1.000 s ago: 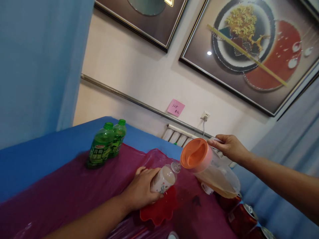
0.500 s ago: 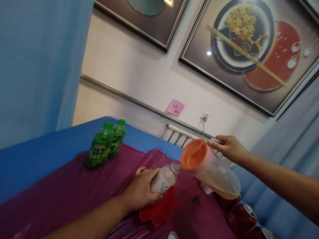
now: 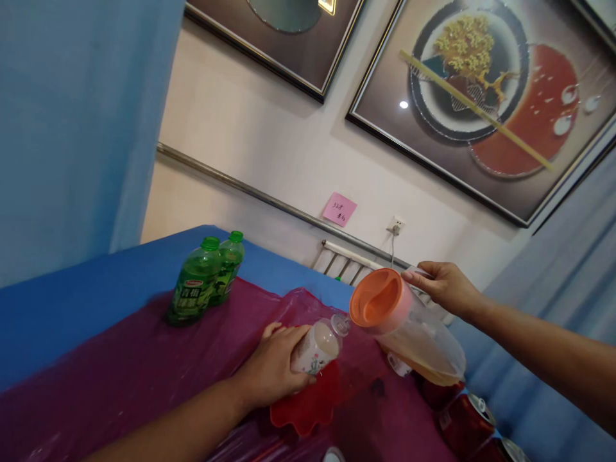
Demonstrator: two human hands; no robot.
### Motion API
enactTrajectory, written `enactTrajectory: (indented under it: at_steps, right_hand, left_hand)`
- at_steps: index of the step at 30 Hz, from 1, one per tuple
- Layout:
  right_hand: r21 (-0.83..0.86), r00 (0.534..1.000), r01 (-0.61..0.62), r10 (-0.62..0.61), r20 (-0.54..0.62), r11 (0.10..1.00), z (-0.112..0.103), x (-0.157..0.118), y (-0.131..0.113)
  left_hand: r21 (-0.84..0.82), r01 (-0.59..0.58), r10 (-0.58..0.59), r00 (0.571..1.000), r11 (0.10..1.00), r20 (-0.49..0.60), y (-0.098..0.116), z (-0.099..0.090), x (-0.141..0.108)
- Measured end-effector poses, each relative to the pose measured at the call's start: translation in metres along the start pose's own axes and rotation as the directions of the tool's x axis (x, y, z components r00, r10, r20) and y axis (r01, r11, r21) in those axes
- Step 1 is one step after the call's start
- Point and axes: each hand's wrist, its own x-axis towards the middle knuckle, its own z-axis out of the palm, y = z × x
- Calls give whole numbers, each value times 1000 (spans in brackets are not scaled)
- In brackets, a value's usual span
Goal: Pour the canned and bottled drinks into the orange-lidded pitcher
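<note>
My left hand (image 3: 272, 366) is wrapped round a small clear bottle (image 3: 316, 350) with a printed label and pale cloudy liquid inside. The bottle tilts to the right, its uncapped mouth close to the spout side of a pitcher (image 3: 418, 343). That pitcher is translucent, lies tipped toward the bottle, and has an orange lid (image 3: 378, 298); brownish liquid sits low along its side. My right hand (image 3: 445, 289) grips the pitcher by its handle, which is mostly hidden. Below the bottle rests a red scalloped bowl (image 3: 303, 417). Whether liquid is flowing cannot be made out.
Two green bottles (image 3: 195, 282) without caps stand at the left on the purple plastic sheet (image 3: 120, 366). Red cans (image 3: 464, 420) line the right edge, with a white-labelled container (image 3: 398, 364) behind the pitcher. Another can top (image 3: 333, 454) shows at the bottom. Blue cloth (image 3: 43, 314) covers the table.
Almost nothing differs. Both hands, the bottle and the pitcher hold nearly the same positions, with only a very slight shift of the view.
</note>
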Motion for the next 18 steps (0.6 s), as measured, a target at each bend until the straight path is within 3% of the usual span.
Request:
enactTrajectory:
  at_steps: [18]
  right_hand:
    - [4, 1000, 28, -28, -8, 1000, -1, -2, 2]
  left_hand:
    - [4, -15, 15, 1000, 1000, 14, 0, -1, 0]
